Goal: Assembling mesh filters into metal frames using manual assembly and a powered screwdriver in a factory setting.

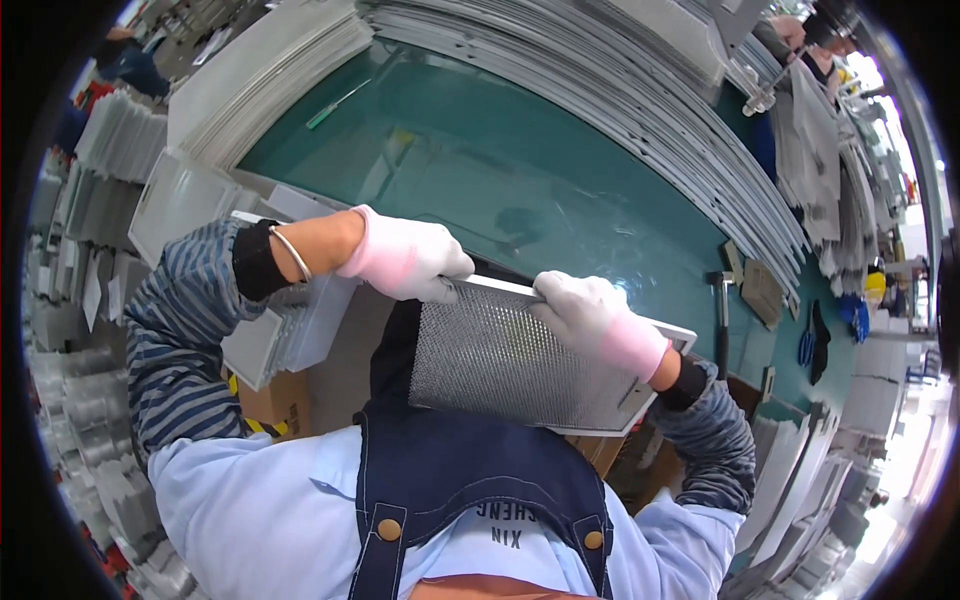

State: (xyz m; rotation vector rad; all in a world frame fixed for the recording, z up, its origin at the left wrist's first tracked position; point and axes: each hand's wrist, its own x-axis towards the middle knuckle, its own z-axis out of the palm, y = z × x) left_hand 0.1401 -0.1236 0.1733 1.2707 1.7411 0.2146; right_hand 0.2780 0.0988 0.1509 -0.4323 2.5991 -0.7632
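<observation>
Both hands, left hand [408, 262] and right hand [590, 315], grip a mesh filter panel [510, 365]; stacked frames [640, 100] crowd the green table [480, 170], perhaps metal.

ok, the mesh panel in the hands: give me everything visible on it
The mesh filter panel is a flat rectangle of fine silvery metal mesh set in a thin pale metal frame. It is held tilted, off the green table, in front of the person's apron. The gloved left hand and right hand grip its upper edge. A small cutout shows near its lower right corner.

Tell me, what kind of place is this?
Probably a factory workshop. Gloved hands, left hand and right hand, hold a metal mesh filter over a green workbench, with stacked metal frames and a hammer.
</observation>
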